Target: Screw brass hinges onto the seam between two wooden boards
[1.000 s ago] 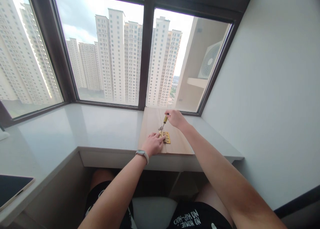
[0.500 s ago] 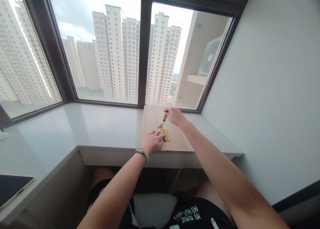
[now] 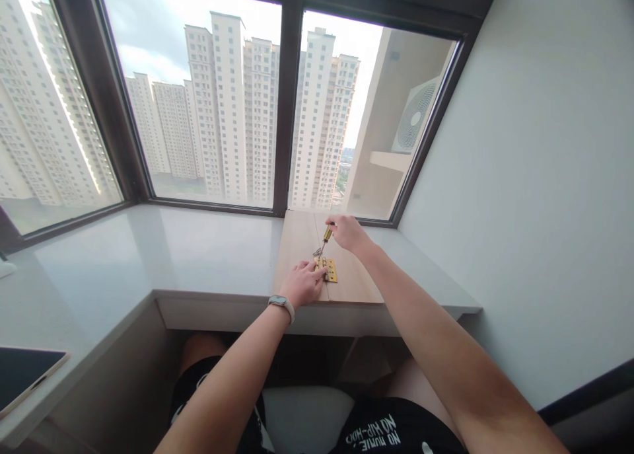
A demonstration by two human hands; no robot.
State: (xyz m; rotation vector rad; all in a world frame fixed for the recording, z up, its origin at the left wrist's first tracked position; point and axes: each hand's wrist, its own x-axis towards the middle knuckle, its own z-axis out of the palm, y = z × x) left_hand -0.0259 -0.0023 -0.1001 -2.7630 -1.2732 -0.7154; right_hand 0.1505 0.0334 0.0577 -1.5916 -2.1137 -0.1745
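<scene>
A brass-coloured hinge [image 3: 332, 269] lies unfolded on pale wooden boards [image 3: 296, 242], across the seam between them. My left hand [image 3: 303, 283] holds the hinge down from the left, its fingers resting over the near leaf and knuckle. In my right hand [image 3: 348, 232] is a screwdriver [image 3: 327, 234] with a yellow and black handle, gripped at the top. The screwdriver slants down, and its tip meets the upper left part of the hinge. Small metal screws [image 3: 317, 252] lie beside the shaft; the tip's exact contact is too small to make out.
The boards rest on a white windowsill counter [image 3: 212, 256], below dark-framed windows [image 3: 288, 110]. A white wall [image 3: 535, 143] rises on the right. At the lower left, a dark-screened tablet [image 3: 30, 375] lies on the counter. My legs are under the counter's front edge.
The view has tilted very slightly. Both hands, the screwdriver and the hinge keep almost the same places.
</scene>
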